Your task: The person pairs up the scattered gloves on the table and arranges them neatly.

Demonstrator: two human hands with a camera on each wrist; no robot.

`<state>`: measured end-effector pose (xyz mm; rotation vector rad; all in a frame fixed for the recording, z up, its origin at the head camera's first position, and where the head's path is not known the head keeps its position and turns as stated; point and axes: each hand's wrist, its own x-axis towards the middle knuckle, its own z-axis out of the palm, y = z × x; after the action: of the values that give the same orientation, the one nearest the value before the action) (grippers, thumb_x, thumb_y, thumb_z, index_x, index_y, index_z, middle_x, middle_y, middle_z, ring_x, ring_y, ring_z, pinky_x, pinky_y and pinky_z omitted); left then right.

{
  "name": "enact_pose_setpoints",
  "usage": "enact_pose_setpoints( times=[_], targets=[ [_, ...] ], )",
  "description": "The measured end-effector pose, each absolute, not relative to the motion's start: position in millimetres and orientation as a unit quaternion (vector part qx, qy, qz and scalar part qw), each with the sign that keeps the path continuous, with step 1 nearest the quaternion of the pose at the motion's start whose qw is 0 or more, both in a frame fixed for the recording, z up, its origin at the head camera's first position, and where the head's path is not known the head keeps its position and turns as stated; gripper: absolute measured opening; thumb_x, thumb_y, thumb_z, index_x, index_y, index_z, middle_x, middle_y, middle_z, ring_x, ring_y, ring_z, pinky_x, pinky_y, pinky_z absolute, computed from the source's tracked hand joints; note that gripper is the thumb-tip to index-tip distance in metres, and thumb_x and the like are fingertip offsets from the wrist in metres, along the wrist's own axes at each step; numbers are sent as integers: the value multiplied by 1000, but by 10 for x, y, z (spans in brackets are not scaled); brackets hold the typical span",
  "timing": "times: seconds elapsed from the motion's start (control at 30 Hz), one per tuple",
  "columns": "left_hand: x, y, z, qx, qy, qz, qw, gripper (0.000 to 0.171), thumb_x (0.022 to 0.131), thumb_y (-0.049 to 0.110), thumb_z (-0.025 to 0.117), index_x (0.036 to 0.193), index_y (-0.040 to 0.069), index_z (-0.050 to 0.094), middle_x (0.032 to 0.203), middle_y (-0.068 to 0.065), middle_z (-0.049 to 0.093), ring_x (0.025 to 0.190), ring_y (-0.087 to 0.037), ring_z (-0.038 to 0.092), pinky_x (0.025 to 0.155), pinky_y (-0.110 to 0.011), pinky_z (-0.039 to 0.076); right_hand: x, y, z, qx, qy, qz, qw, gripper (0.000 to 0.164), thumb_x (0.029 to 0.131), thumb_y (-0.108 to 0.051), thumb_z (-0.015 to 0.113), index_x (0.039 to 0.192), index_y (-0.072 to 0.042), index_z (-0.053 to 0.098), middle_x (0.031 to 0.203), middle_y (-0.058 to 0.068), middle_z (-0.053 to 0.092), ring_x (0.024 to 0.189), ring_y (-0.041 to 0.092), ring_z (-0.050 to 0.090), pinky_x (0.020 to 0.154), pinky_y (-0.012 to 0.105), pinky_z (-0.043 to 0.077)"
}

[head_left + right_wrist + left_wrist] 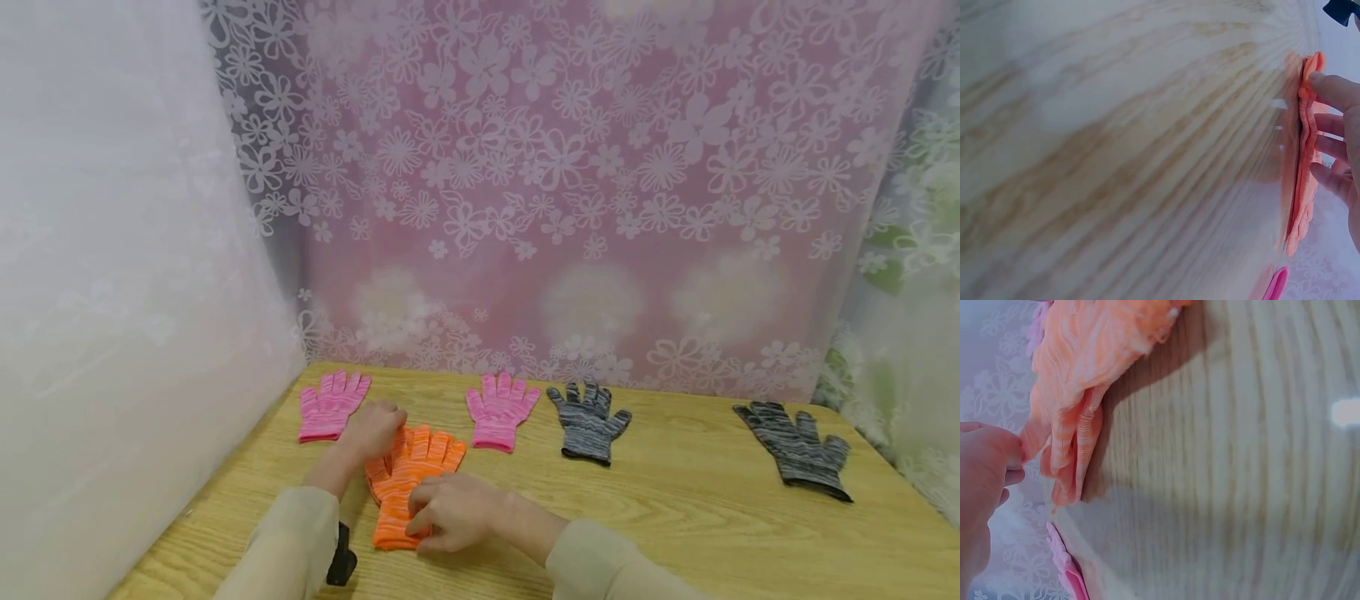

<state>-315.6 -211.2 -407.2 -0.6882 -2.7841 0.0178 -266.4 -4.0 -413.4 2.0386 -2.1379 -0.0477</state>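
An orange striped knit glove lies on the wooden table between my hands, its cuff towards me. At its upper left, my left hand pinches a knit finger; the left wrist view shows this fabric raised, with other glove fingers hanging folded beside it. Whether a second orange glove lies underneath, I cannot tell. My right hand rests over the cuff's right side. In the right wrist view its thumb and fingertips touch the orange edge, loosely bent and spread.
Pink gloves lie behind, one at the left and one near the middle. Two grey-black gloves lie to the right, one closer and one farther off. Floral curtains enclose the wooden table.
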Motion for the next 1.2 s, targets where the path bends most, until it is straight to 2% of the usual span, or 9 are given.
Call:
enact_pose_setpoints(
  times=[0.2, 0.3, 0.47, 0.7, 0.9, 1.2],
  targets=[
    [-3128, -2164, -4130, -253, -953, 51, 160, 9, 76, 3, 67, 73, 7, 60, 70, -4, 53, 72, -26, 55, 71, -43, 45, -2642, -63, -4119, 683, -725, -10, 85, 22, 87, -38, 63, 104, -27, 71, 100, -10, 58, 87, -2, 51, 72, 9, 39],
    [-3128, -2190, -4166, -255, -950, 76, 161, 10, 76, 5, 67, 69, 9, 61, 69, -4, 53, 72, -26, 56, 73, -42, 45, -2639, -72, -4103, 681, -728, -12, 82, 22, 87, -38, 62, 104, -27, 71, 99, -10, 58, 86, -3, 51, 72, 8, 38],
    [-3120, -2220, -4209, -248, -955, 83, 142, 13, 78, 10, 67, 67, 10, 60, 69, -3, 53, 73, -27, 56, 74, -42, 44, -2621, -80, -4097, 678, -730, -20, 83, 23, 87, -39, 62, 104, -27, 71, 99, -11, 58, 88, -2, 51, 72, 9, 38],
    [-3129, -2190, -4173, -215, -971, 47, 91, 19, 83, 13, 63, 65, 12, 56, 66, 0, 51, 69, -26, 57, 77, -44, 42, -2618, -76, -4111, 661, -746, -35, 74, 26, 88, -43, 58, 108, -28, 66, 104, -10, 56, 89, 1, 50, 74, 13, 38],
    [-3128, -2125, -4155, -221, -970, 58, 85, 21, 85, 16, 62, 65, 16, 56, 65, 3, 50, 66, -23, 56, 75, -41, 44, -2613, -80, -4111, 660, -749, -23, 53, 25, 89, -40, 58, 108, -26, 66, 99, -10, 54, 83, -1, 47, 68, 10, 36],
    [-3136, -2089, -4152, -224, -970, 56, 74, 22, 87, 15, 61, 66, 18, 55, 67, 4, 48, 70, -20, 56, 80, -42, 44, -2611, -28, -4098, 662, -748, -1, 32, 29, 92, -39, 54, 115, -25, 64, 109, -8, 55, 92, 0, 49, 76, 10, 36]
  ],
)
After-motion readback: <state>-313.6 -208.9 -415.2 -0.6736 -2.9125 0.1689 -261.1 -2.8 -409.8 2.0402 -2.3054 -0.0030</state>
